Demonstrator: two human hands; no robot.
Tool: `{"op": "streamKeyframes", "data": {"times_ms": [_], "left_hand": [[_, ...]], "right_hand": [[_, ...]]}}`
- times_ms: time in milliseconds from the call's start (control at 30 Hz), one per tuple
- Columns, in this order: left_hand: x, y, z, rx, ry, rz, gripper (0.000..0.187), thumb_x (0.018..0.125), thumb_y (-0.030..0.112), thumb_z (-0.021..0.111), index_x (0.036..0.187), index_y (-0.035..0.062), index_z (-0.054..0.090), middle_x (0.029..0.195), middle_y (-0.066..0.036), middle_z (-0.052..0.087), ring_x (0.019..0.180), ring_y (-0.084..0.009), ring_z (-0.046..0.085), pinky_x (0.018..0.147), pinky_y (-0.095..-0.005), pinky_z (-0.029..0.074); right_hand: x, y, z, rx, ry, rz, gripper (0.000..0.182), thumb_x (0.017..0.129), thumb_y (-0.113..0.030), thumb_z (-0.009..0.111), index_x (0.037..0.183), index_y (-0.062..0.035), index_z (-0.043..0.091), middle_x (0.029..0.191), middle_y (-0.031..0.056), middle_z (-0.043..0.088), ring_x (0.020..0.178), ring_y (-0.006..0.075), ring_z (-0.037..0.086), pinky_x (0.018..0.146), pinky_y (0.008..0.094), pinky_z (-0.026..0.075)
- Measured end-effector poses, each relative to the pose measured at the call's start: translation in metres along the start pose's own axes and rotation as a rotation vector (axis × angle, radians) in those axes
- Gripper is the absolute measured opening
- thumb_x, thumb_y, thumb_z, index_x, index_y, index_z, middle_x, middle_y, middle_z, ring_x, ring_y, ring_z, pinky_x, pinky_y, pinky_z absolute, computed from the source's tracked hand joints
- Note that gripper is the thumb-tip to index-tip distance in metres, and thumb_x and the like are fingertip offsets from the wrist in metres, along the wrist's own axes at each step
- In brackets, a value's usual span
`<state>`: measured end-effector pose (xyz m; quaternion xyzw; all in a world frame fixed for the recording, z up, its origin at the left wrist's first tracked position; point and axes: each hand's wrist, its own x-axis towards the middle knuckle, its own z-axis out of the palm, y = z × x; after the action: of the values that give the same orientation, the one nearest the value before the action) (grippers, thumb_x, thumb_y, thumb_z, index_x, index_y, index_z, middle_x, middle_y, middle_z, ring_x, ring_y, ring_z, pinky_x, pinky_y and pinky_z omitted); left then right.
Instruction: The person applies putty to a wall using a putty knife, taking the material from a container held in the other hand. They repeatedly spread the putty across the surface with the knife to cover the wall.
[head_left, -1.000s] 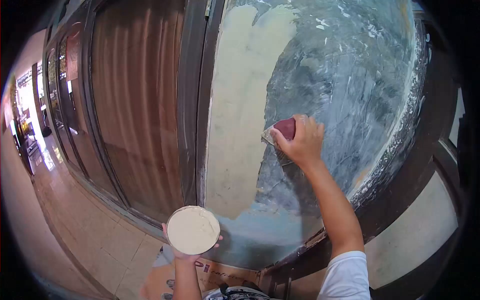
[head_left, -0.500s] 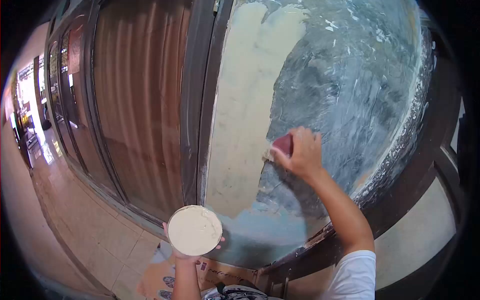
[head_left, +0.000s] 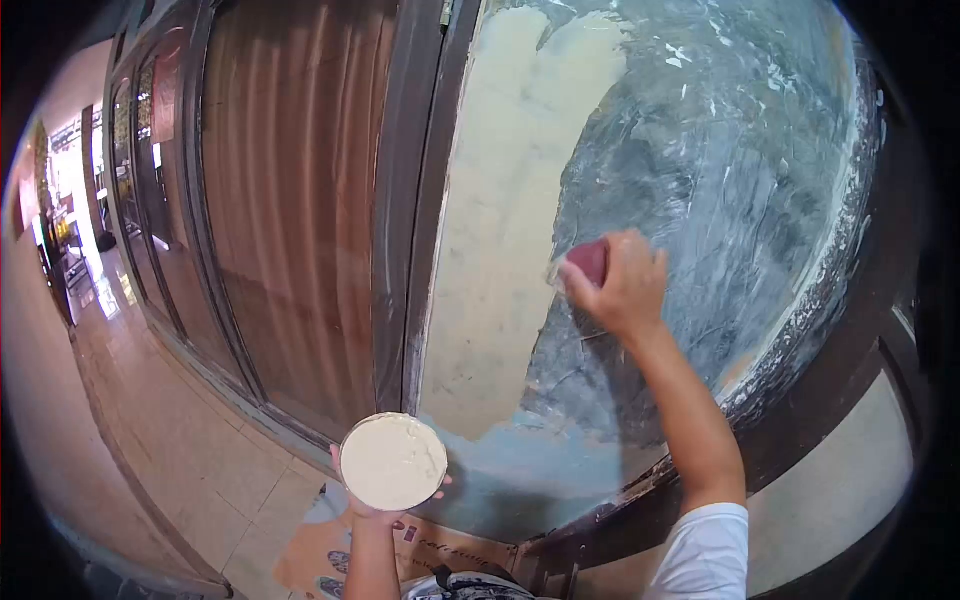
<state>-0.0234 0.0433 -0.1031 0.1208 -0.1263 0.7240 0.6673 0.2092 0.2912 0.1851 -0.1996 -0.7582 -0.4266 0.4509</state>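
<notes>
My left hand (head_left: 362,506) cups a round tub (head_left: 394,462) from below, its fingers spread around the sides. Cream-coloured putty fills the tub to near the rim. Up at the wall, my right hand (head_left: 632,280) is closed around a maroon putty scraper (head_left: 588,264), whose working edge is at the border of the cream coat and hard to make out. A tall strip of cream putty (head_left: 500,230) covers the wall's left side. To its right the wall surface (head_left: 720,220) is bare grey-blue with white streaks and smears.
A dark wooden frame (head_left: 405,200) borders the wall on the left, beside a glass panel with a brown curtain (head_left: 295,200). Dark wood trim (head_left: 830,420) runs along the lower right. Printed cardboard (head_left: 310,540) lies on the tiled floor (head_left: 210,470) below.
My right hand and the scraper have moved a little up and to the right along the putty's edge. My left hand holds the tub nearly still, and the whole view has shifted slightly.
</notes>
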Motion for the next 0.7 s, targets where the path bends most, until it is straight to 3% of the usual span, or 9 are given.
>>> {"op": "streamKeyframes", "data": {"times_ms": [67, 200, 267, 333, 400, 467, 567, 667, 700], "left_hand": [[-0.001, 0.002, -0.004, 0.021, 0.008, -0.018, 0.117, 0.081, 0.096, 0.039, 0.16, 0.0106, 0.033, 0.151, -0.036, 0.044, 0.116, -0.0731, 0.052, 0.086, -0.0776, 0.053], [-0.002, 0.003, 0.004, 0.007, -0.029, -0.035, 0.117, 0.081, 0.096, 0.039, 0.16, 0.0107, 0.033, 0.151, -0.036, 0.044, 0.117, -0.0736, 0.051, 0.088, -0.0781, 0.051], [-0.002, 0.004, 0.003, 0.012, -0.041, -0.036, 0.117, 0.081, 0.096, 0.038, 0.161, 0.0109, 0.033, 0.151, -0.036, 0.045, 0.118, -0.0735, 0.051, 0.089, -0.0784, 0.051], [-0.002, 0.005, 0.003, 0.007, -0.037, -0.036, 0.117, 0.081, 0.096, 0.038, 0.161, 0.0112, 0.033, 0.151, -0.036, 0.044, 0.118, -0.0733, 0.051, 0.09, -0.0783, 0.051], [-0.002, 0.004, -0.003, 0.039, -0.018, -0.025, 0.117, 0.081, 0.096, 0.037, 0.161, 0.01, 0.033, 0.151, -0.038, 0.044, 0.118, -0.0733, 0.051, 0.09, -0.0779, 0.051], [-0.001, 0.004, -0.003, 0.038, -0.016, -0.038, 0.119, 0.081, 0.097, 0.037, 0.161, 0.0085, 0.033, 0.15, -0.039, 0.043, 0.118, -0.0734, 0.051, 0.089, -0.0775, 0.052], [-0.003, 0.005, -0.005, 0.008, -0.041, -0.029, 0.12, 0.081, 0.097, 0.037, 0.161, 0.0077, 0.031, 0.15, -0.04, 0.042, 0.119, -0.0735, 0.05, 0.09, -0.0786, 0.05], [-0.004, 0.006, -0.004, -0.029, -0.041, -0.016, 0.12, 0.081, 0.097, 0.037, 0.161, 0.0077, 0.032, 0.15, -0.04, 0.042, 0.118, -0.0738, 0.05, 0.09, -0.0792, 0.05], [-0.004, 0.006, -0.005, -0.03, -0.028, -0.012, 0.12, 0.081, 0.097, 0.037, 0.161, 0.0079, 0.032, 0.151, -0.04, 0.042, 0.118, -0.0742, 0.05, 0.09, -0.0793, 0.05]], "right_hand": [[0.008, 0.005, -0.003, -0.043, 0.147, 0.108, 0.055, 0.08, -0.049, 0.083, 0.108, -0.0067, 0.062, 0.093, 0.0093, 0.058, 0.083, 0.0283, 0.056, 0.072, 0.0447, 0.036], [-0.023, -0.014, -0.002, 0.123, 0.042, 0.024, 0.052, 0.081, -0.046, 0.082, 0.109, -0.0073, 0.061, 0.093, 0.0091, 0.058, 0.083, 0.0287, 0.055, 0.072, 0.0437, 0.035], [-0.038, -0.022, 0.002, 0.076, -0.137, -0.161, 0.053, 0.082, -0.046, 0.082, 0.11, -0.0073, 0.059, 0.094, 0.0089, 0.058, 0.083, 0.0283, 0.056, 0.072, 0.0435, 0.035], [-0.019, -0.013, 0.003, 0.118, -0.144, -0.121, 0.054, 0.082, -0.046, 0.082, 0.111, -0.0075, 0.058, 0.094, 0.0085, 0.059, 0.083, 0.0277, 0.056, 0.071, 0.0431, 0.035], [0.005, -0.003, 0.002, 0.035, 0.148, 0.103, 0.054, 0.081, -0.045, 0.083, 0.111, -0.0075, 0.059, 0.094, 0.0082, 0.059, 0.082, 0.0275, 0.056, 0.071, 0.0429, 0.035], [0.006, -0.002, 0.002, 0.035, 0.24, 0.092, 0.054, 0.081, -0.043, 0.084, 0.112, -0.0075, 0.058, 0.094, 0.0083, 0.059, 0.082, 0.0274, 0.055, 0.071, 0.043, 0.035], [-0.029, -0.025, 0.0, 0.092, -0.099, -0.07, 0.052, 0.082, -0.049, 0.08, 0.108, -0.0078, 0.061, 0.094, 0.009, 0.059, 0.081, 0.0285, 0.055, 0.071, 0.0435, 0.035], [-0.027, -0.021, 0.006, 0.048, -0.123, -0.143, 0.055, 0.08, -0.047, 0.083, 0.11, -0.0076, 0.058, 0.094, 0.0085, 0.059, 0.085, 0.0294, 0.056, 0.073, 0.0445, 0.037], [-0.013, -0.011, 0.006, 0.022, -0.02, -0.061, 0.056, 0.08, -0.047, 0.084, 0.11, -0.0075, 0.058, 0.094, 0.0082, 0.06, 0.084, 0.0294, 0.056, 0.073, 0.0443, 0.037]]}}
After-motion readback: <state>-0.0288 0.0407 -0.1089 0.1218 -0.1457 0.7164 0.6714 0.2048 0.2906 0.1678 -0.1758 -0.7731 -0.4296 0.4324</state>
